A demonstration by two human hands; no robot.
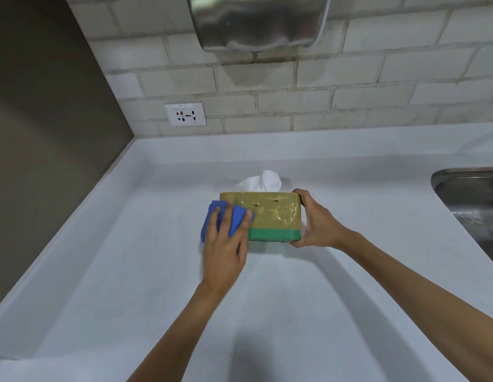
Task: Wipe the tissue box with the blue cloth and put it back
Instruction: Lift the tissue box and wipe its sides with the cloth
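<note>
The tissue box point(275, 213) is yellow-brown with a green band along its bottom, and a white tissue point(263, 181) sticks out of its top. It is tilted toward me above the white counter point(129, 271). My right hand point(315, 220) grips the box's right end. My left hand point(226, 241) presses a folded blue cloth point(234, 217) flat against the box's near face at its left end. The left part of that face is hidden behind the cloth and hand.
A steel sink point(471, 199) lies at the right edge. On the tiled back wall hang a metal hand dryer point(256, 20) overhead and a white power socket point(185, 114). A dark side wall point(41, 133) bounds the counter on the left.
</note>
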